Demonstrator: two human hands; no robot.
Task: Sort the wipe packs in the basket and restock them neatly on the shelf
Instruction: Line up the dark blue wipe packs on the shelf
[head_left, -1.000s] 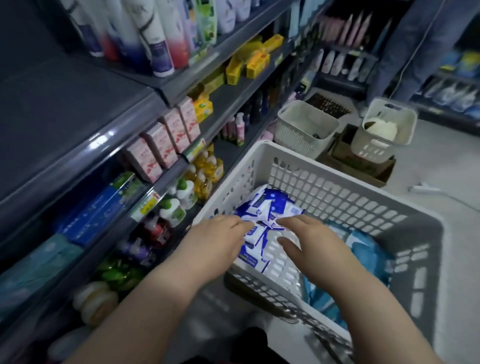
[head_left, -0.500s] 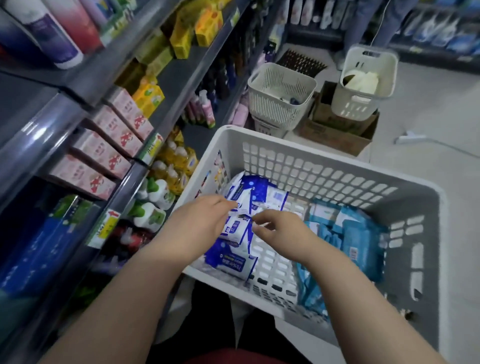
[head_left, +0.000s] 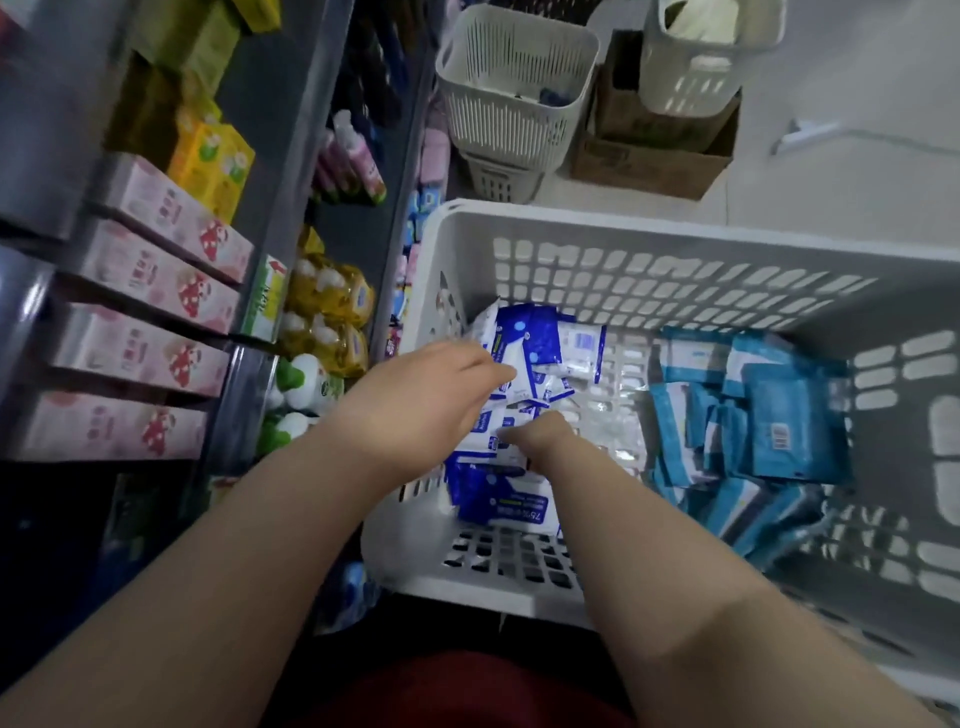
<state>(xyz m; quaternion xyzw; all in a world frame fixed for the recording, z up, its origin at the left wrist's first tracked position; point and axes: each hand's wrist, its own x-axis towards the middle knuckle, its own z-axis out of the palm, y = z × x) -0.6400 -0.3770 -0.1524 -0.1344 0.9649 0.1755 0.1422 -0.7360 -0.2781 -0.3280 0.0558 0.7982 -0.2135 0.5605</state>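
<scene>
1. White basket (head_left: 675, 234) fills the view from centre to 3 o'clock. The shelf (head_left: 306, 130) runs along its 9 o'clock side.
2. Dk-blue/white wipe packs (head_left: 540, 343) lie in a loose pile at the basket's 9 o'clock side. Lt-blue wipe packs (head_left: 769, 415) are heaped at its 3 o'clock side, w/ bare floor between the two piles.
3. L hand (head_left: 431, 400) is over the dk-blue pile, fingers curled, tips touching a top pack. Can't tell if it actually grips, due to blur.
4. R hand (head_left: 540, 436) is just beside it at 4 o'clock, fingers tucked down into the same pile, tips hidden. Can't tell what it has hold of.
5. On the shelf: pink boxes (head_left: 171, 280) at 9 o'clock, yellow bottles (head_left: 327, 306) just beside the basket.
6. At 12 o'clock, on the floor: two small baskets (head_left: 519, 88) and a cardboard box (head_left: 649, 161).
</scene>
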